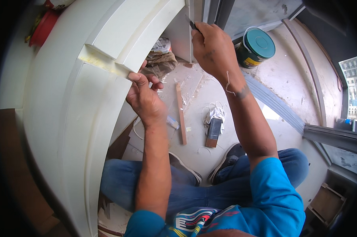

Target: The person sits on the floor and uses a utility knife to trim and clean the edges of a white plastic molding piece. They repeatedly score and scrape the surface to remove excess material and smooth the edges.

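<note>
A large white panel (89, 85) with raised trim fills the left side, and a yellowish recessed gap (103, 63) crosses it. My left hand (147, 98) is at the panel's inner edge beside this gap, thumb on the edge and a fingertip showing behind it. The other left fingers are loosely curled. Farther up and right, my right hand (213, 49) is closed around a dark-handled utility knife (192, 25). Its thin blade points up and left, near the far end of the panel and apart from my left hand. A thin white strip (228, 83) clings to my right wrist.
On the floor between my crossed legs lie a narrow wood strip (181, 112), a dark sanding block (214, 132) with white cord, and scattered shavings. A crumpled bag (161, 63) sits behind my left hand. A green lidded bucket (257, 45) stands right, beside a grey metal track (279, 104).
</note>
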Demonstrator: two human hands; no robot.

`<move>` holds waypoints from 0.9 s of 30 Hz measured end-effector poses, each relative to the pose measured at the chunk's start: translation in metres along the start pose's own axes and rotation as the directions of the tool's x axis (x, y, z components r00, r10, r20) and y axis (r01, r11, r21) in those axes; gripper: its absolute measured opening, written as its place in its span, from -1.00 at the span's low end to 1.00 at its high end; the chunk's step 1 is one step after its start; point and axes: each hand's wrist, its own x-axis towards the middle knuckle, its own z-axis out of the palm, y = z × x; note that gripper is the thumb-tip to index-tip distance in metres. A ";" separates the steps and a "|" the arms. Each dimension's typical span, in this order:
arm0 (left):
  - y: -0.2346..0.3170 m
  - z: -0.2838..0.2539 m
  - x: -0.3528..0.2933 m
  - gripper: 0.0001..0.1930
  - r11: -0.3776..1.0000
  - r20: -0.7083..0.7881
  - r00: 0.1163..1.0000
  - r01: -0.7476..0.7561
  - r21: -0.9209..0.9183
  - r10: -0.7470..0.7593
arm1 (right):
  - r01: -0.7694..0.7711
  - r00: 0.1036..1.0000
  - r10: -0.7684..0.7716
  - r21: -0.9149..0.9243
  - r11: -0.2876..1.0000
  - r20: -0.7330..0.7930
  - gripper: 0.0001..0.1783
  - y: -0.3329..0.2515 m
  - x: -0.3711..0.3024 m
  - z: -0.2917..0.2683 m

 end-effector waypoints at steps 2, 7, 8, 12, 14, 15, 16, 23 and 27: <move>0.002 0.002 0.000 -0.44 1.000 -0.013 1.000 0.005 0.006 -0.005 | 0.006 0.999 -0.007 -0.015 1.000 -0.034 -0.78 0.011 0.008 0.006; 0.006 -0.002 0.000 -0.43 1.000 -0.004 1.000 0.030 -0.010 -0.030 | 0.043 0.993 -0.043 -0.003 0.999 -0.114 -0.78 0.020 0.025 0.016; 0.005 -0.003 0.000 -0.43 1.000 0.002 1.000 0.028 -0.009 -0.028 | 0.034 0.995 -0.035 -0.016 0.999 -0.095 -0.78 0.020 0.026 0.016; 0.003 -0.007 0.001 -0.42 1.000 0.015 0.999 0.028 -0.004 -0.028 | 0.065 0.990 -0.066 -0.013 0.998 -0.124 -0.78 0.021 0.028 0.017; 0.005 -0.006 0.001 -0.42 0.999 0.022 0.999 0.031 -0.015 -0.031 | 0.059 0.994 -0.063 -0.044 0.997 -0.087 -0.77 0.020 0.030 0.017; 0.005 -0.006 0.001 -0.42 0.999 0.026 0.999 0.032 -0.020 -0.032 | 0.057 0.994 -0.061 -0.041 0.998 -0.093 -0.77 0.021 0.030 0.017; 0.004 -0.006 0.001 -0.42 0.999 0.028 0.999 0.040 -0.021 -0.040 | 0.056 0.993 -0.059 -0.038 0.998 -0.099 -0.77 0.021 0.030 0.018; 0.004 -0.006 0.001 -0.41 0.999 0.036 0.999 0.034 -0.010 -0.034 | 0.054 0.995 -0.055 -0.007 0.999 -0.079 -0.75 0.008 0.019 0.016; 0.004 -0.006 0.002 -0.39 0.999 0.058 0.998 0.035 -0.002 -0.035 | 0.088 0.994 -0.086 0.022 0.996 -0.070 -0.77 0.005 0.014 0.015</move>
